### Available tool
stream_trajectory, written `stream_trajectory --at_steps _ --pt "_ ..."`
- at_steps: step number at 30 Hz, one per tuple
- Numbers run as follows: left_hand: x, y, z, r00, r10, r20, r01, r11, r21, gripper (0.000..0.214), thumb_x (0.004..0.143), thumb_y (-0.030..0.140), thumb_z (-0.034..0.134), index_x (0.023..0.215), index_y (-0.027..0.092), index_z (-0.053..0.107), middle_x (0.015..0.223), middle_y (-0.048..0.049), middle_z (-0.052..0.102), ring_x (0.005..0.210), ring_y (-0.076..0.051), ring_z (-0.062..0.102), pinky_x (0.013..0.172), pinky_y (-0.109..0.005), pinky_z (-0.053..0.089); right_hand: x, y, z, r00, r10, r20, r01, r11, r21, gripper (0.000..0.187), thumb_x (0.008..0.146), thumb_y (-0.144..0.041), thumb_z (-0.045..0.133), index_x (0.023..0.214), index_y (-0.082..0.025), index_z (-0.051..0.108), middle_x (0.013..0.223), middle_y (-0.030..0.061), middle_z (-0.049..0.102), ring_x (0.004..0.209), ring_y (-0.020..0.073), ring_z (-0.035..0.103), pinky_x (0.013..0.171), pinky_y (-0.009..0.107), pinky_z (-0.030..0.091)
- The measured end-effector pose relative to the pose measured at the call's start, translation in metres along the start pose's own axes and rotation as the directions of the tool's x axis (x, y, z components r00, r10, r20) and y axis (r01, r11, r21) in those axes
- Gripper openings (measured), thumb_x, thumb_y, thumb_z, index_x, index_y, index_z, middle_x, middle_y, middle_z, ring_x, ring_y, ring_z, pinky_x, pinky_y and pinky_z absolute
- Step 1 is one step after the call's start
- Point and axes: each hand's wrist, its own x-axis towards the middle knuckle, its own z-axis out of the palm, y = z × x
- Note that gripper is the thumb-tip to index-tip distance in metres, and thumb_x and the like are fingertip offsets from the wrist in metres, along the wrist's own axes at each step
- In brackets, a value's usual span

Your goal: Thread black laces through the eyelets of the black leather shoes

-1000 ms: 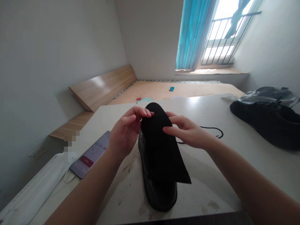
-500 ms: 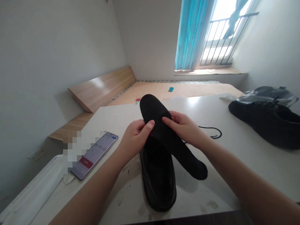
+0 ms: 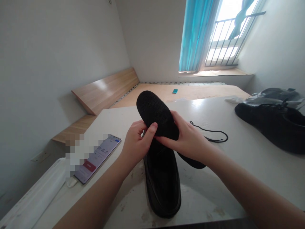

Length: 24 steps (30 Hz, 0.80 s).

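White table (image 3: 214,194), black shoe (image 3: 162,187), hands (image 3: 137,146) (image 3: 188,143) gripping insole (image 3: 153,109)

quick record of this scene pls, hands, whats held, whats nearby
left hand: gripping insole, thumb on top
right hand: gripping same insole
held: black textured insole, bent between both hands
below hands: black shoe on table
nearby: black lace, phone showing timer, second shoe
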Motion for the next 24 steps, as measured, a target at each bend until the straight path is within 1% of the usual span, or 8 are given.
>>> stream_trajectory --at_steps 2,4,8,10,15,18,21,24 --pt "0.0 0.002 -0.003 0.998 0.032 0.058 -0.034 0.999 0.026 0.032 0.088 0.041 0.045 0.066 0.019 0.05 0.066 -0.0004 0.052 0.067 -0.016 0.05 0.063 -0.029 0.04 0.003 0.003 0.001 0.997 0.02 -0.073 -0.016 0.999 0.05 0.045 0.08 -0.045 0.064 0.117 -0.025 0.049 0.101 0.0023 0.066 0.089 0.023 0.063 0.073 0.034 0.046" --pt "0.001 0.006 -0.008 0.983 0.071 0.171 -0.092 0.988 0.121 0.024 0.083 0.041 0.051 0.072 0.02 0.046 0.072 -0.0004 0.052 0.072 -0.017 0.05 0.067 -0.031 0.04 0.006 0.006 0.001 0.991 0.027 -0.128 -0.014 0.995 0.102 0.043 0.083 -0.045 0.061 0.119 -0.025 0.05 0.103 0.0024 0.066 0.093 0.0227 0.062 0.076 0.035 0.046" --pt "0.0 0.014 -0.018 0.906 0.072 0.418 -0.231 0.911 0.343 0.032 0.065 0.034 0.067 0.082 0.021 0.043 0.085 -0.0015 0.051 0.08 -0.02 0.047 0.072 -0.035 0.041 0.01 0.01 -0.002 0.982 -0.004 -0.189 0.031 0.99 0.141 0.042 0.085 -0.038 0.059 0.124 -0.026 0.05 0.11 0.0024 0.064 0.099 0.0219 0.059 0.083 0.036 0.045" --pt "-0.002 0.016 -0.02 0.877 0.041 0.478 -0.251 0.889 0.383 0.035 0.062 0.033 0.067 0.085 0.021 0.043 0.089 -0.0024 0.051 0.083 -0.021 0.047 0.073 -0.036 0.041 0.01 0.011 -0.002 0.982 0.007 -0.189 0.022 0.988 0.153 0.038 0.086 -0.04 0.058 0.121 -0.025 0.052 0.105 0.0024 0.065 0.094 0.0216 0.06 0.079 0.036 0.045" --pt "-0.002 0.018 -0.023 0.862 0.058 0.504 -0.317 0.837 0.446 0.016 0.069 0.024 0.056 0.076 0.021 0.043 0.083 -0.0017 0.052 0.082 -0.021 0.047 0.072 -0.036 0.039 0.011 0.015 0.002 0.98 0.065 -0.19 -0.017 0.969 0.247 0.035 0.087 -0.043 0.056 0.116 -0.024 0.05 0.098 0.0028 0.066 0.085 0.02 0.06 0.07 0.034 0.045" --pt "0.001 0.019 -0.025 0.88 0.066 0.47 -0.306 0.836 0.455 0.005 0.072 0.02 0.052 0.074 0.021 0.048 0.081 -0.0013 0.055 0.08 -0.02 0.051 0.07 -0.034 0.04 0.013 0.017 0.003 0.974 0.087 -0.209 -0.006 0.932 0.361 0.04 0.086 -0.04 0.058 0.12 -0.023 0.044 0.101 0.0038 0.066 0.083 0.0185 0.06 0.07 0.033 0.046" --pt "0.003 0.019 -0.027 0.91 0.05 0.412 -0.255 0.85 0.461 0.017 0.08 0.023 0.049 0.094 0.022 0.059 0.093 -0.0009 0.065 0.081 -0.019 0.058 0.071 -0.032 0.042 0.014 0.017 0.003 0.976 0.106 -0.192 -0.009 0.894 0.448 0.039 0.086 -0.04 0.058 0.117 -0.022 0.043 0.101 0.0047 0.066 0.083 0.0178 0.061 0.071 0.033 0.047" --pt "0.003 0.018 -0.026 0.911 0.024 0.412 -0.245 0.835 0.493 0.028 0.088 0.027 0.044 0.105 0.026 0.066 0.099 -0.0001 0.071 0.076 -0.018 0.062 0.067 -0.03 0.041 0.014 0.016 0.004 0.98 0.109 -0.166 -0.013 0.87 0.492 0.039 0.086 -0.04 0.058 0.117 -0.022 0.044 0.104 0.0052 0.066 0.088 0.0179 0.061 0.073 0.032 0.047"
